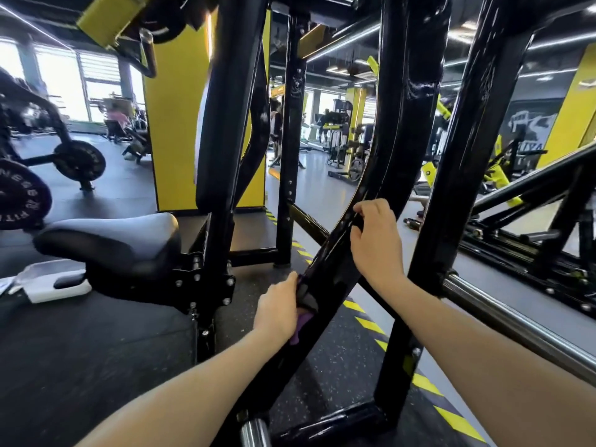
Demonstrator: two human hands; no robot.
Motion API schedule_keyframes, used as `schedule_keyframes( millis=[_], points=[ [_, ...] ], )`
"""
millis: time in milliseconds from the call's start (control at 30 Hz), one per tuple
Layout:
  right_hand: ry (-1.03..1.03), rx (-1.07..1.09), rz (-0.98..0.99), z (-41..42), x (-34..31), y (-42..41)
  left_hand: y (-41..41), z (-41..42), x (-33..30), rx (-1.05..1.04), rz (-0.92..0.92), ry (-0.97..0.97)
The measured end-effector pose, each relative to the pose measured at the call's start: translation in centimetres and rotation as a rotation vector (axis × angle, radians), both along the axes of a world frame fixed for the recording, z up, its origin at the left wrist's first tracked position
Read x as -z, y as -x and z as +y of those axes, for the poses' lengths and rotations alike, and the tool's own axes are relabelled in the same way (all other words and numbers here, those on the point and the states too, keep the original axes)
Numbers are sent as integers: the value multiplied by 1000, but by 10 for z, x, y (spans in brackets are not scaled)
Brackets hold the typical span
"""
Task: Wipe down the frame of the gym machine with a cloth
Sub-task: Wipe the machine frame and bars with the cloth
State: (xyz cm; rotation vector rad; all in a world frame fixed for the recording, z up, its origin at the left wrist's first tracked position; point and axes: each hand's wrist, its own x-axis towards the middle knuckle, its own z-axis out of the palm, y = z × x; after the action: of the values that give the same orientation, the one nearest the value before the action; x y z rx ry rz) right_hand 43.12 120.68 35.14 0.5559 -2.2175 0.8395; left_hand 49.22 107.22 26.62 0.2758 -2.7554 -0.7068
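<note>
Black seat [109,240] left, upright post [451,201] right, hands [375,240] on curved frame [392,130]

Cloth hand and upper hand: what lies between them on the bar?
Head view: only bare glossy black slanted frame bar lies between the left hand, holding the purple cloth, and the right hand.

Two bare hands, left hand [278,309] and right hand [375,240], one purple cloth [300,324], one black machine frame [409,101], one padded seat [109,240], two weight plates [80,160], one white container [48,283] on the floor
</note>
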Motion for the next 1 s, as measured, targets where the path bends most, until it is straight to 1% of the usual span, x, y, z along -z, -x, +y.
schedule_keyframes(
  millis=[67,133,200,267,333,433,600,667,700,767,867,933,1000],
  points=[
    [-21,2,1,0,0,-1,1,3,-4,-28,24,-40],
    [-37,6,-10,1,-1,0,10,12,-22,-11,88,-81],
    [-33,11,-22,0,-3,1,22,23,-49,29,192,-63],
    [-18,3,-23,0,-3,2,30,31,-68,67,234,-27],
    [-11,-3,-10,2,-2,5,32,30,-68,88,220,-6],
    [3,0,12,2,3,5,31,18,-45,76,198,2],
    [-28,-14,-12,0,15,0,16,12,-22,3,65,120],
    [-51,-23,-19,1,17,-2,17,12,-25,5,46,70],
    [-56,-20,-20,1,18,-2,19,13,-31,7,56,31],
    [-59,-8,-24,0,18,-3,27,20,-46,18,133,-16],
    [-57,6,-10,-1,19,-3,35,31,-67,48,241,32],
    [-53,1,11,-1,21,-2,37,28,-62,66,241,52],
    [-28,-6,35,-3,25,-2,31,18,-45,57,198,71]
  ],
)
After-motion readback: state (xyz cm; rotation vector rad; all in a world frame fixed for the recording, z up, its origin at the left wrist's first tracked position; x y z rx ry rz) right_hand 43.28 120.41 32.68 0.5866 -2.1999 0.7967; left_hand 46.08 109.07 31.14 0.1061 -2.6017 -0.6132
